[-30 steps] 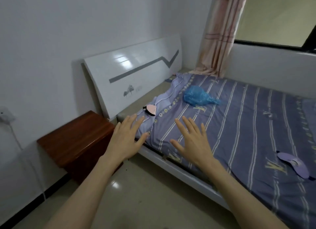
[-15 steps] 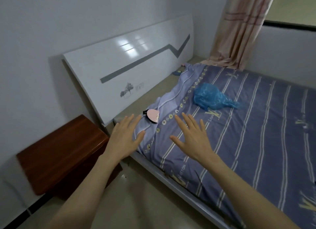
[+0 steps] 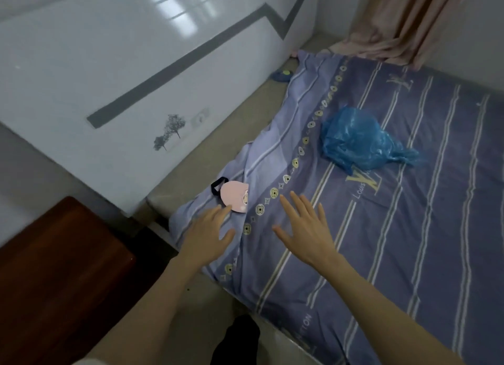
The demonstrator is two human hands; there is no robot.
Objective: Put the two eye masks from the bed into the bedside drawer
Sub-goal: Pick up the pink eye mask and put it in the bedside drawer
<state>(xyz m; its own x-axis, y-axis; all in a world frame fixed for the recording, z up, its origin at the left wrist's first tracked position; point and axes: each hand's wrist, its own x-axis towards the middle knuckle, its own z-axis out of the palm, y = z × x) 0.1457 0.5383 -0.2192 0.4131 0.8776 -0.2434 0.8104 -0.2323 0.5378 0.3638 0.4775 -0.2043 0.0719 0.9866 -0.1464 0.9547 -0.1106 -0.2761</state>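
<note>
Both bare hands reach out over the near corner of a bed covered in a purple striped sheet (image 3: 381,228). The left hand (image 3: 206,235) is spread wide and holds nothing — its fingertips (image 3: 225,209) lie at the near edge of a pink eye mask (image 3: 234,199), whether touching cannot be told. The mask lies flat on the sheet, its black strap (image 3: 216,186) on the far-left side. The right hand (image 3: 306,232), also splayed and empty, hovers just right of the mask. Well beyond its fingers lies a crumpled blue plastic bag (image 3: 357,141). Left of the left wrist stands the brown bedside cabinet (image 3: 54,269).
</note>
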